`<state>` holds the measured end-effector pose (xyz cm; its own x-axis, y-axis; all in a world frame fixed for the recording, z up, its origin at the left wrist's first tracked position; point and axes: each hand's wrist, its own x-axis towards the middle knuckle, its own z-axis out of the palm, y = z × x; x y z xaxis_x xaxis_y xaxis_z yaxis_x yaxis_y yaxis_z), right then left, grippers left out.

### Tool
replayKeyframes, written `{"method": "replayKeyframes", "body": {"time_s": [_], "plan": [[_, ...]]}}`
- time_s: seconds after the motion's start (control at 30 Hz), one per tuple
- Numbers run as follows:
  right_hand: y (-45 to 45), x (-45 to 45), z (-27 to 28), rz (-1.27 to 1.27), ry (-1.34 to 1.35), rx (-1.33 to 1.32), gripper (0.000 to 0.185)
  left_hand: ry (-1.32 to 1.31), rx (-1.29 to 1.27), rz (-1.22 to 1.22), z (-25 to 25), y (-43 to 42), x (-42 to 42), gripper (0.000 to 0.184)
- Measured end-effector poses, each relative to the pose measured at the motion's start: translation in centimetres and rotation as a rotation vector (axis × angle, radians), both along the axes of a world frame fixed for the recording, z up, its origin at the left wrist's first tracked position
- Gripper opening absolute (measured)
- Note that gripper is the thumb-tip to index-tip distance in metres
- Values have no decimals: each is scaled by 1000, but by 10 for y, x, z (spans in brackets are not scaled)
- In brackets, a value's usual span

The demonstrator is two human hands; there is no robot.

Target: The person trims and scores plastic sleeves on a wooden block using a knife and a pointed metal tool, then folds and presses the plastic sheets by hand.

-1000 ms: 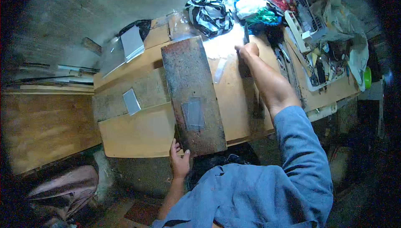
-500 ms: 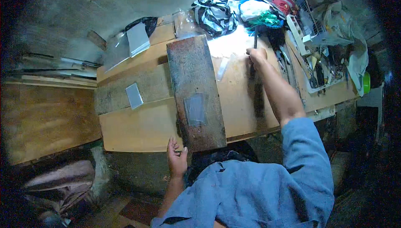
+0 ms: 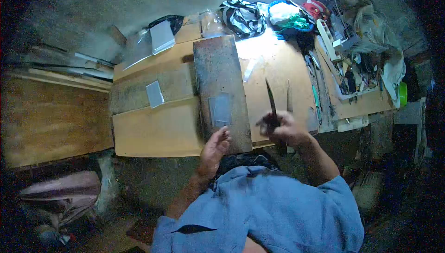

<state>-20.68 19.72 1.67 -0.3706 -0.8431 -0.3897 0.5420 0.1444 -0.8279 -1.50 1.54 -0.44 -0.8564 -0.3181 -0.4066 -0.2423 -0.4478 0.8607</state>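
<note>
A dark, long-bladed knife points up and away from my right hand, which is closed around its handle near the table's front edge. My left hand is over the near end of a worn dark board, its fingers loosely curled and apart, with nothing seen in them. Just beyond those fingers, a small stack of clear plastic pieces lies on the board. Another small clear-and-white packet rests on the table to the left.
The wooden table bears a striped bag, a power strip and a white tray of tools along its back and right. A white sheet stack sits at the back left.
My right hand has come back from the far side of the table toward my body, with the knife in it. My left hand has risen from the table edge onto the board's near end.
</note>
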Motion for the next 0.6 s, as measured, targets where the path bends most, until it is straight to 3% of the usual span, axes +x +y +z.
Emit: {"method": "replayKeyframes", "body": {"time_s": [0.07, 0.17, 0.23, 0.27, 0.4, 0.6], "plan": [[-1, 21, 13, 26, 5, -65, 30, 43, 92, -41, 1, 5, -1, 61], [1, 34, 21, 189, 26, -140, 30, 80, 284, -145, 1, 6, 3, 47], [1, 42, 20, 114, -51, -108, 30, 41, 314, -202, 12, 5, 7, 24], [1, 44, 21, 105, -52, -99, 30, -64, 288, -97, 18, 8, 8, 13], [-6, 61, 20, -48, -44, -14, 27, -69, 94, 15, 32, 7, 11, 12], [-8, 86, 13, -214, 94, 100, 23, -61, 80, 103, 28, 6, 16, 17]]}}
